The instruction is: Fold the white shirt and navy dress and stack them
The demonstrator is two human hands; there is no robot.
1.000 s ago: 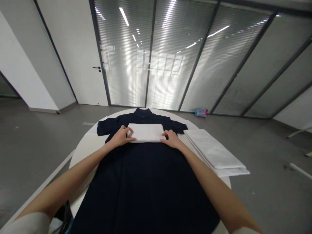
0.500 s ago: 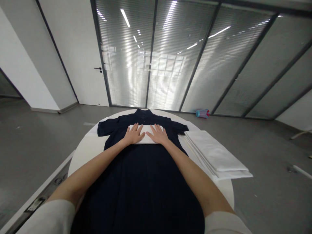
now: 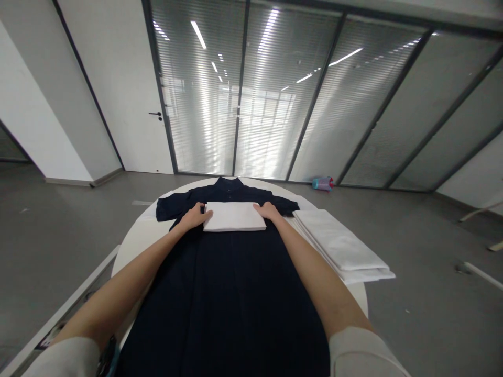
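White cloth (image 3: 234,217) between left hand (image 3: 193,215) and right hand (image 3: 269,211), side edges pinched; table (image 3: 135,241) surface shows left, folded sheets (image 3: 341,242) right.

Wears short, loose sleeves (image 3: 65,358) in plain off-white fabric, with a curved seam line (image 3: 363,351) across the right one, and leaves both forearms (image 3: 133,285) and hands (image 3: 192,217) bare.

A wide lane runs over the shirt (image 3: 231,293), between the forearms (image 3: 129,285) and up to the cloth (image 3: 234,216) — whose two ends the left hand (image 3: 194,215) and right hand (image 3: 269,210) block. The stack (image 3: 340,238) obstructs the right side — bare table (image 3: 133,242) lies left.
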